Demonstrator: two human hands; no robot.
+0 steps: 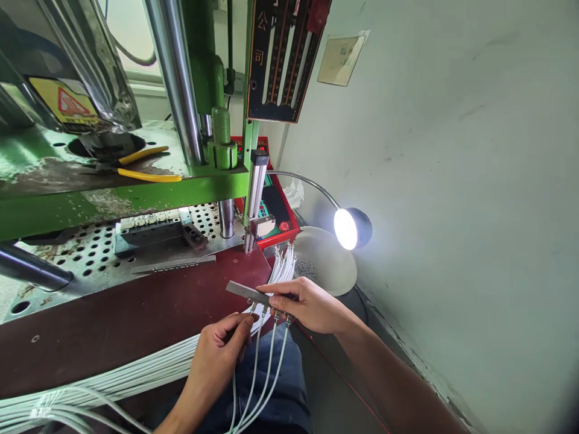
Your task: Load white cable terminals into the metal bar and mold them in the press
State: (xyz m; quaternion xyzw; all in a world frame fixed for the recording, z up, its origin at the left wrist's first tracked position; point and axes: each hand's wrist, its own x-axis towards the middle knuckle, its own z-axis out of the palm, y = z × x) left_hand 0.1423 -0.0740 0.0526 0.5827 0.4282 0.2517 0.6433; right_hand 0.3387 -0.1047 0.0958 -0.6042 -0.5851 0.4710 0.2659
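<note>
My right hand (312, 304) grips a flat grey metal bar (242, 290) between thumb and fingers, in front of the machine's edge. Several white cables (272, 343) hang down from the bar's lower edge, their metal-tipped ends seated along it. My left hand (224, 346) pinches the end of the leftmost cable right at the bar, below its left part. The fingertips partly cover that cable end. Behind the hands a bundle of white cables (149, 367) runs along the brown board (136, 301), its stripped ends (284, 262) bunched near the bar.
A green press (190, 190) stands at left, with yellow-handled pliers (149, 176) on its plate and a mould block (154, 235) below. Another slotted metal strip (176, 265) lies on the board. A red control box (289, 232), lit lamp (347, 229) and white bowl of small metal parts (344, 265) stand near the wall.
</note>
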